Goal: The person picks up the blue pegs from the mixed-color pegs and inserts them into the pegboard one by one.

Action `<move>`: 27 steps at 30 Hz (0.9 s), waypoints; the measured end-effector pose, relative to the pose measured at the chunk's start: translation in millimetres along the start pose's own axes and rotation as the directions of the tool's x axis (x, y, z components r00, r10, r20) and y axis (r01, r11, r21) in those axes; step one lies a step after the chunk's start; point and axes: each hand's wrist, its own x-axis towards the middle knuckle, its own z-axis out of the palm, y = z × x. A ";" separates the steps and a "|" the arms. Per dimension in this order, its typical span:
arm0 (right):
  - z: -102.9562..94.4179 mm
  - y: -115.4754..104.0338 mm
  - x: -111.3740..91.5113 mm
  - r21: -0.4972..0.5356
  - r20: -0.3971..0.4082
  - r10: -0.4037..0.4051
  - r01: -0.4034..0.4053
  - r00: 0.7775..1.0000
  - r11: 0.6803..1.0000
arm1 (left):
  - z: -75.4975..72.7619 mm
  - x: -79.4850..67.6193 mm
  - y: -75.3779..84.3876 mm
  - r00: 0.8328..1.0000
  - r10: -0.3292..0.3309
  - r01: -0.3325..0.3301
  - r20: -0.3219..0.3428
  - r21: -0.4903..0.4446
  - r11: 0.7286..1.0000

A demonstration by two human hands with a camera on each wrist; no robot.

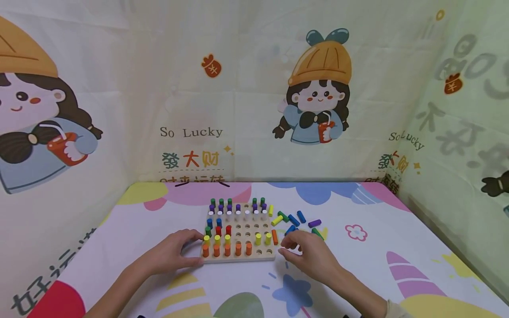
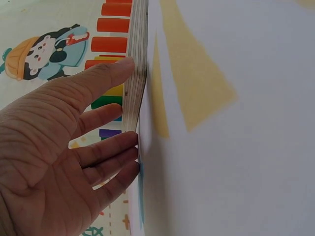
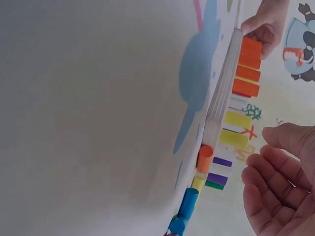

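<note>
A wooden pegboard [image 1: 238, 260] stands on the table, with rows of orange, yellow, red, blue, white, purple and green pegs upright in it. My left hand [image 1: 171, 252] rests against the board's left edge, its thumb near the front corner and its fingers farther back. In the left wrist view the thumb touches the board's side. My right hand [image 1: 312, 256] hovers off the board's right side, fingers loosely curled, with nothing seen in them. Nearest to it lies a loose orange peg [image 1: 275, 237] beside the board's right edge.
Loose pegs lie right of the board: several blue ones [image 1: 301, 217], a purple peg [image 1: 314, 223], green pegs [image 1: 317, 233] and yellow pegs [image 1: 277, 220]. A patterned cloth [image 1: 358, 274] covers the table. Printed curtains [image 1: 254, 110] hang behind and at the sides.
</note>
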 end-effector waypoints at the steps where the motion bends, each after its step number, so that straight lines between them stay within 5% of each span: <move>1: -0.1 0.8 -0.2 -0.005 0.000 0.001 -0.001 1.000 1.000 | 0.1 0.1 0.3 1.000 -0.004 0.004 -0.001 -0.001 1.000; 20: -9.4 19.5 -5.6 -0.074 -0.013 0.044 -0.045 0.999 0.996 | 0.1 2.4 -1.9 1.000 0.017 -0.017 0.000 0.006 1.000; 27: -12.9 31.5 -9.8 -0.117 -0.030 -0.002 -0.002 1.000 0.993 | -0.2 2.9 -2.2 1.000 0.006 -0.006 0.002 -0.003 1.000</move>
